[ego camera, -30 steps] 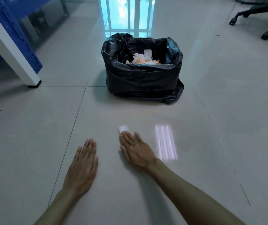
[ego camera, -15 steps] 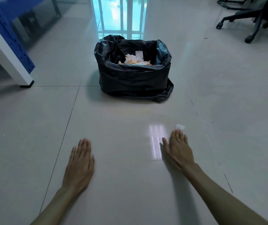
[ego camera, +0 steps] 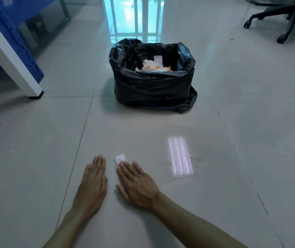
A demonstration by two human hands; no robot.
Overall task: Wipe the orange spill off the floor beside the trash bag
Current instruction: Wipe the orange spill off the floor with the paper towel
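A black trash bag (ego camera: 154, 90) stands open on the tiled floor, holding crumpled white and orange-stained tissues (ego camera: 153, 66). In front of it my right hand (ego camera: 136, 183) lies flat on the floor, pressing a small white tissue (ego camera: 120, 158) that sticks out past the fingertips. My left hand (ego camera: 94, 183) rests flat on the floor just left of it, fingers together, holding nothing. A faint orange tinge (ego camera: 154, 125) shows on the tile just in front of the bag. The tile under and around my hands looks wet and shiny.
A white desk leg with a blue perforated panel (ego camera: 18, 56) stands at the left. An office chair base on castors (ego camera: 275, 20) is at the far right. A ceiling light reflection (ego camera: 179, 156) glares on the tile right of my hands.
My right hand slid the tissue from the right side of the light reflection back to the left, ending close to my left hand. The left hand stayed planted.
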